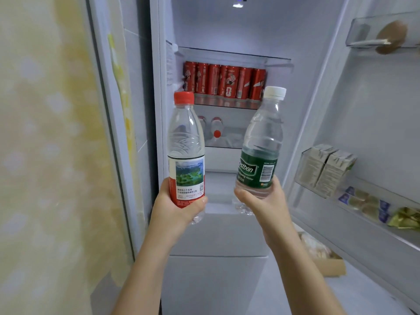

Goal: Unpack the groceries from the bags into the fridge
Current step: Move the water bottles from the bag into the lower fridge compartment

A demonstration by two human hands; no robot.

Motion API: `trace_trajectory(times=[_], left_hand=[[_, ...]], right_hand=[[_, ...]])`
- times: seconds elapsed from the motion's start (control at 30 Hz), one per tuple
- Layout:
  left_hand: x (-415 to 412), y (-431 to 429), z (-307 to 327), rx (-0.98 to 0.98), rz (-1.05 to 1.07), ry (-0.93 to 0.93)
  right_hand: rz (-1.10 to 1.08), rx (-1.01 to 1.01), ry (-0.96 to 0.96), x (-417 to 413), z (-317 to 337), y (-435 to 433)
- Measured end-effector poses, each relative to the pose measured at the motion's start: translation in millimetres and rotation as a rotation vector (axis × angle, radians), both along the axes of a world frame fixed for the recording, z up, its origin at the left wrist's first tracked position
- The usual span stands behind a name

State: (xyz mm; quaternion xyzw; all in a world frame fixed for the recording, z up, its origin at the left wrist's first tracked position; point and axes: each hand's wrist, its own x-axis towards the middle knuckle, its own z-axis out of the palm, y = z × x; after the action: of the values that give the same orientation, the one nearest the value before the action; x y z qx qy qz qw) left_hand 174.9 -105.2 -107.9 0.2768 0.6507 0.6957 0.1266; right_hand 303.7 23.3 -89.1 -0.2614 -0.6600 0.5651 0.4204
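Both hands are closed around water bottles held up in front of the open fridge (227, 30). On one side the left hand (175, 210) wraps the lower part of a clear bottle with a red cap (185, 142), fingers curled over its red-and-white label, and the bottle stands upright. On the other, the right hand (266, 201) clamps the base of a clear bottle with a white cap (263, 137), whose green label sits just above the fingers; this bottle leans slightly to the right. The two bottles are side by side but apart, with the fridge interior showing between them. Behind them, a row of red cans (223, 81) stands on a glass shelf (231, 103), filling most of its width. Below that shelf lie more red-capped bottles (216, 133) on their sides, partly hidden by the ones in hand. To the right, the open fridge door (375, 110) carries a bin with two grey cartons (327, 169) and, lower down, a rack of small packets (368, 205); their contents are too blurred to tell. A cardboard box (327, 258) sits near the floor beside the right forearm.
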Motion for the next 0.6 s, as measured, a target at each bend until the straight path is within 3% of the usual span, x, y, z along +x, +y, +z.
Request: trace_trajectory(times=[0.6], left_hand=[[-97,166,-16,0.001,0.042,0.044]], right_hand=[[0.051,0.007,0.054,-116,-30,179]])
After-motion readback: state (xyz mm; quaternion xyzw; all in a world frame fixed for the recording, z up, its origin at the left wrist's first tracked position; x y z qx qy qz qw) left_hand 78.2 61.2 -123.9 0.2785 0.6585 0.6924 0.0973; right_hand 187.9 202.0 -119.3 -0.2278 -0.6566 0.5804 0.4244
